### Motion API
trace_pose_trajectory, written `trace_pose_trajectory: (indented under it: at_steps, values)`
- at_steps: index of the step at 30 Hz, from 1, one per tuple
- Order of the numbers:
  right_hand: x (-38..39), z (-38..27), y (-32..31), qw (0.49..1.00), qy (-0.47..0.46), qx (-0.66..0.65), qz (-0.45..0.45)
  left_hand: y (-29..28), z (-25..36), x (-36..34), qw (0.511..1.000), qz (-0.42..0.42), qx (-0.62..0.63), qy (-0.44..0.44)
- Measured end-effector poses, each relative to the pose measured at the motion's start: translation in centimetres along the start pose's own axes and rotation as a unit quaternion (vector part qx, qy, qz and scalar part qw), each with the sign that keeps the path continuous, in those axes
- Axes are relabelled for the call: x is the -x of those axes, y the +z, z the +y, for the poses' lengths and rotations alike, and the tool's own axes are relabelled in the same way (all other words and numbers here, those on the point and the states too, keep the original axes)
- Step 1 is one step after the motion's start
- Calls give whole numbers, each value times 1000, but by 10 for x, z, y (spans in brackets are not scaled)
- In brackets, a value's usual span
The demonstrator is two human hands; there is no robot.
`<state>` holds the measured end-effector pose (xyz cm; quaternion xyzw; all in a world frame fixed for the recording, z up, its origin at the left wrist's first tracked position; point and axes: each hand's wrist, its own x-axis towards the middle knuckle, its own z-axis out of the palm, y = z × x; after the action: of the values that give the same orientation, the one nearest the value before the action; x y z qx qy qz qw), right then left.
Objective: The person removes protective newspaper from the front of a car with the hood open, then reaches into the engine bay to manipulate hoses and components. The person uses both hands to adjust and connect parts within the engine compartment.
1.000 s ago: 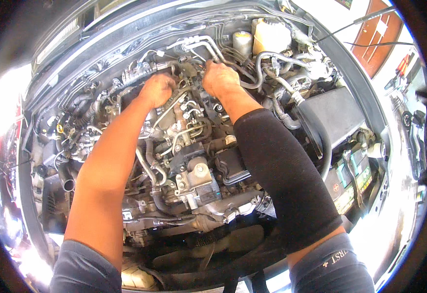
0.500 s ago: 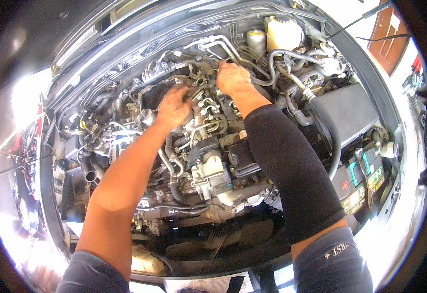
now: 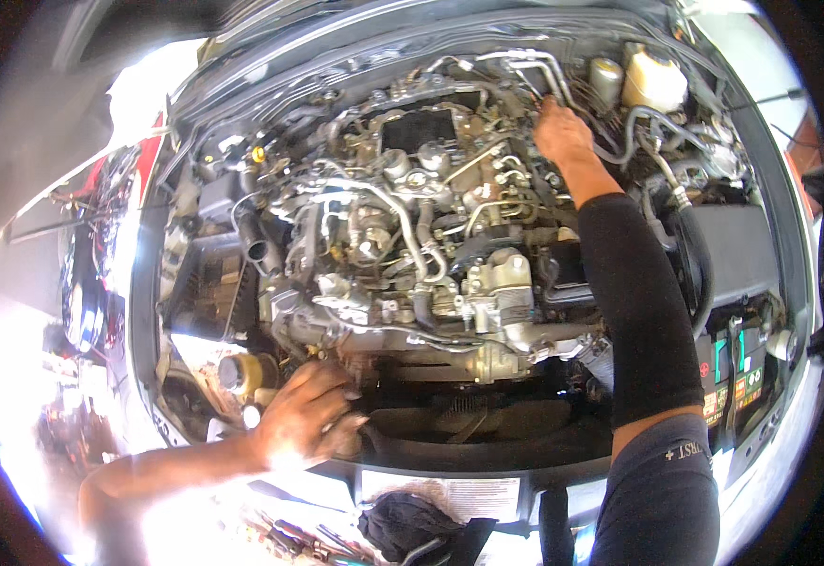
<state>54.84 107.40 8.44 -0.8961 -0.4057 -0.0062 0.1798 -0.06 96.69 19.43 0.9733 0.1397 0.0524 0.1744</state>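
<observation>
An uncovered engine point(image 3: 412, 236) fills the bay in front of me. My right hand point(image 3: 563, 137) is at its far right side, beside the bent metal pipes point(image 3: 552, 75). Those fingers are closed and point down among the parts; what they grip is hidden. Low at the front left, my left hand point(image 3: 308, 415) is over the front of the bay, next to a tan reservoir point(image 3: 242, 374). Its fingers are curled in towards the thumb, and anything inside them cannot be made out. A dark square opening point(image 3: 417, 132) shows at the back of the engine.
At the back right stand a pale fluid reservoir point(image 3: 655, 80) and a silver canister point(image 3: 605, 83). A black box point(image 3: 733, 250) and a battery point(image 3: 737, 368) line the right side. Along the front edge lie a black cloth point(image 3: 403, 528) and several tools point(image 3: 299, 542).
My left hand has left the middle of the engine and come back towards me, down to the front left. My right hand remains at the far right side. The view has shifted.
</observation>
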Motion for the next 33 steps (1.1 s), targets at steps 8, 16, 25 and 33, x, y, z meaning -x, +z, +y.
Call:
trace_pose_trajectory:
  at_steps: [8,16,25,33]
  values:
    - [14,-12,-11,999,-1,42,-6,36,1,113,946,-178,-19,-270]
    - [21,-11,0,999,7,37,11,39,-2,111,964,-105,-52,-241]
    - [100,-92,-15,984,-132,-117,22,42,-2,120,976,-4,-25,-216]
    - [176,-245,16,965,-194,-97,-146,40,-3,120,979,61,-6,-196]
